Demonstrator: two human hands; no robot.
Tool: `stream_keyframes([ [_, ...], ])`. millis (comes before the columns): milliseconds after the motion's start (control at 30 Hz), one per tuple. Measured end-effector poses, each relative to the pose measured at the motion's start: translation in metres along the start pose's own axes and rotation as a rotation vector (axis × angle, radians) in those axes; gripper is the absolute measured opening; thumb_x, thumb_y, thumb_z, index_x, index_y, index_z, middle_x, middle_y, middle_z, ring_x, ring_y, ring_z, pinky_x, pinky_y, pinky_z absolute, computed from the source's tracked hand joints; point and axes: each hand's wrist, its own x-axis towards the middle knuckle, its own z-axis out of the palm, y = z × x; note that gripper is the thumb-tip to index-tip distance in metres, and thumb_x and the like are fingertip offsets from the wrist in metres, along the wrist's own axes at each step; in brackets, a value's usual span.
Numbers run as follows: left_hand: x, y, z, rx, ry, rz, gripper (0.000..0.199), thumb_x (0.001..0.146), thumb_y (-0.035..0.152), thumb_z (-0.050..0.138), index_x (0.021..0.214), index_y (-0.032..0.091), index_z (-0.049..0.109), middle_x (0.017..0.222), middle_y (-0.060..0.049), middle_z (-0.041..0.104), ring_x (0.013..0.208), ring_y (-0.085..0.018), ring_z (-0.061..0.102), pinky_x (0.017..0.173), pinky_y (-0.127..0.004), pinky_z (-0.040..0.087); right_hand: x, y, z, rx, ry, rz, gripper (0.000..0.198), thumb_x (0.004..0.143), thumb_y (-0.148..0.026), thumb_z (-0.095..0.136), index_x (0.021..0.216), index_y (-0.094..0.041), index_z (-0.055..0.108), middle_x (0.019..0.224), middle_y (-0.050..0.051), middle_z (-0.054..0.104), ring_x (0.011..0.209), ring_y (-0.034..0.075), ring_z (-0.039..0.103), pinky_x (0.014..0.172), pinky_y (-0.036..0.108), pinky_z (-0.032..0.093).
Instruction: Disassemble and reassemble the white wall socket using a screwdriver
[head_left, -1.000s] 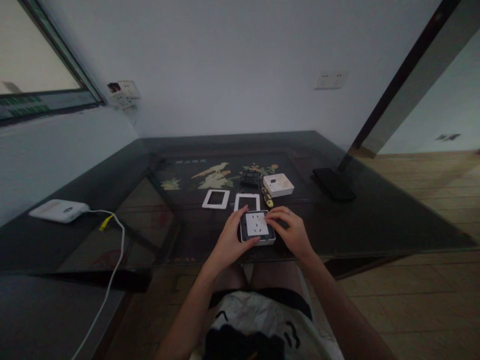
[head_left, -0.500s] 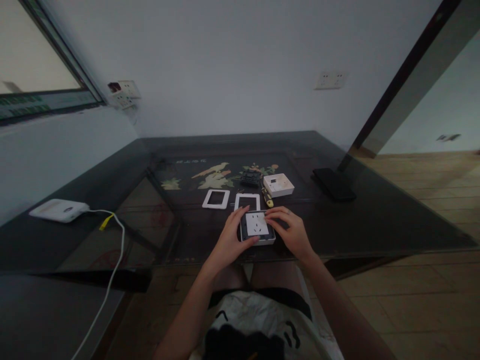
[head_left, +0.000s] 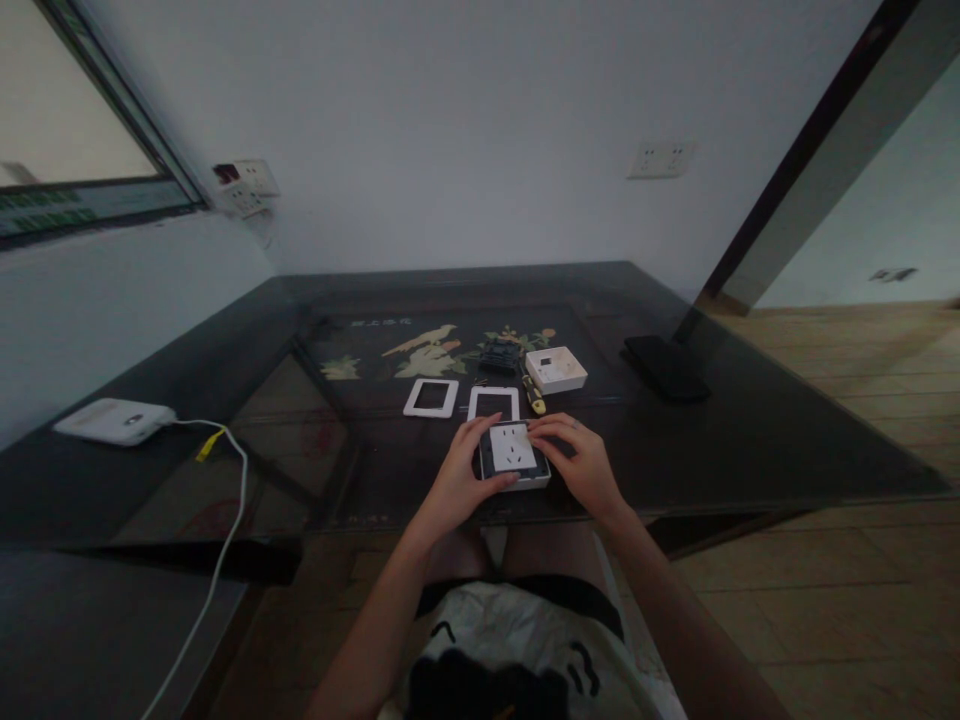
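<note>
L hand (head_left: 459, 478) grips socket (head_left: 513, 447); R hand (head_left: 586, 468) w/ fingers bent at socket's edge (can't tell grip).

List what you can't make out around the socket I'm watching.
All in the head view:
Whatever the right hand may pinch at the socket's corner: hidden by its fingers.
The socket's left side: partly covered by the left hand.
Small dark bits beyond the white frame: too small to identify.
White cable's lower end: cut off by the bottom edge.
</note>
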Motion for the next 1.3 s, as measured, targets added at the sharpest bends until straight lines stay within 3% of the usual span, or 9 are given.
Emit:
stream_keyframes([
  [800,-0.0017,-0.0039,0.0038,0.127,0.005,0.05,0.068,0.076,0.026,0.07,0.136,0.025,0.039,0.138,-0.01,0.042,0.131,-0.028,0.038,0.112,-0.047,0.028,-0.0008,0.001,-0.0012,-0.001,0.0,0.001,0.01,0.085,-0.028,0.062,0.084,-0.022,0.071,0.092,0.006,0.07,0.091,0.022,0.066,0.086,0.038,0.052],
  [1300,-0.0017,-0.0039,0.0029,0.142,-0.003,0.055,0.066,0.076,0.027,0.07,0.136,0.024,0.041,0.137,-0.011,0.043,0.13,-0.027,0.039,0.112,-0.046,0.03,-0.0018,0.0026,-0.0012,-0.035,-0.005,-0.006,0.006,0.084,-0.019,0.064,0.083,-0.021,0.069,0.092,0.006,0.069,0.091,0.02,0.065,0.086,0.036,0.05],
])
